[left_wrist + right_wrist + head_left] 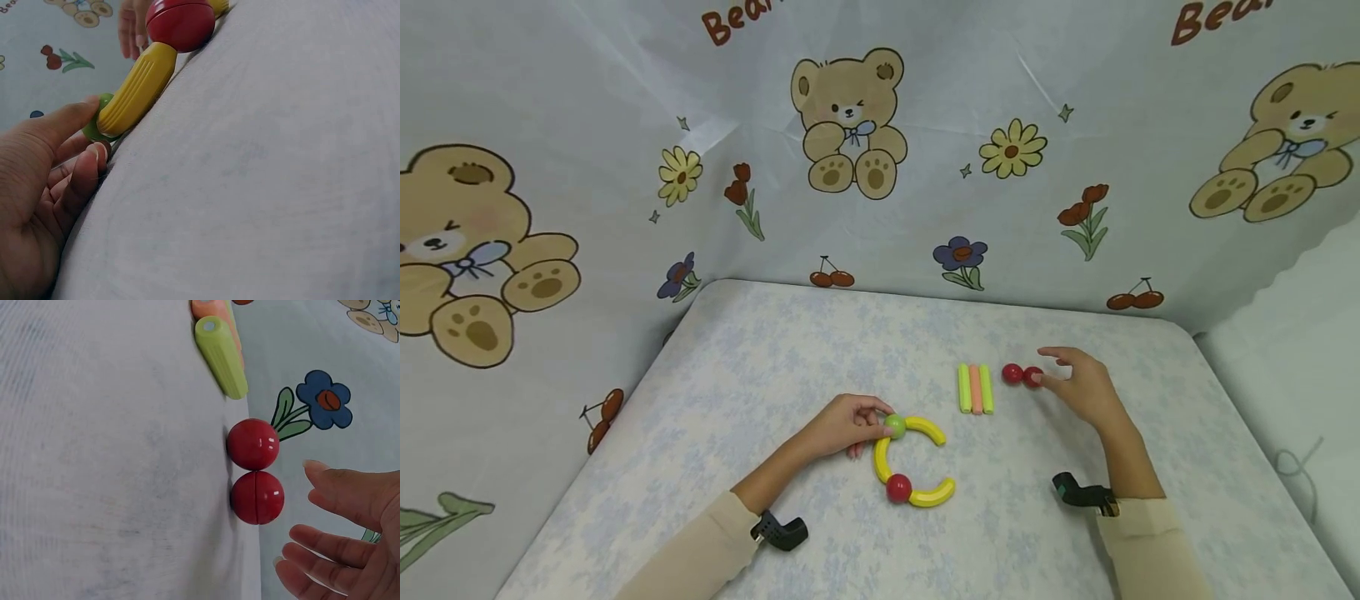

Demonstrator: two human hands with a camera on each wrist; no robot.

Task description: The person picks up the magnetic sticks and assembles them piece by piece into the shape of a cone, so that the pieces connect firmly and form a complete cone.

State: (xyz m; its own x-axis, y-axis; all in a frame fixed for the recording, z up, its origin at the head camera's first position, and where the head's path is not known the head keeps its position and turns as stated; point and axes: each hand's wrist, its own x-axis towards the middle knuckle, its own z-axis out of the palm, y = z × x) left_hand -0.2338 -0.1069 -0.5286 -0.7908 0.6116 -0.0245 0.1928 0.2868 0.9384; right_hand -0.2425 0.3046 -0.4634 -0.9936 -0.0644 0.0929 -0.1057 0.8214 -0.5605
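Observation:
On the table, curved yellow rods (931, 495) join a red ball (898, 488) and a green ball (895, 426) into a C shape with its gap to the right. My left hand (846, 427) pinches the green ball between thumb and fingers; in the left wrist view, a ribbed yellow rod (139, 87) runs from it to the red ball (181, 25). Two loose red balls (253, 444) touch each other at the right. Beside them hovers my right hand (350, 531), thumb and fingers spread, apart from the balls and holding nothing.
Three straight sticks, two light green (965, 389) and one orange (976, 389), lie side by side left of the loose red balls. The table (760, 350) has a pale blue floral cover. Behind it hangs a bear-print cloth (917, 217).

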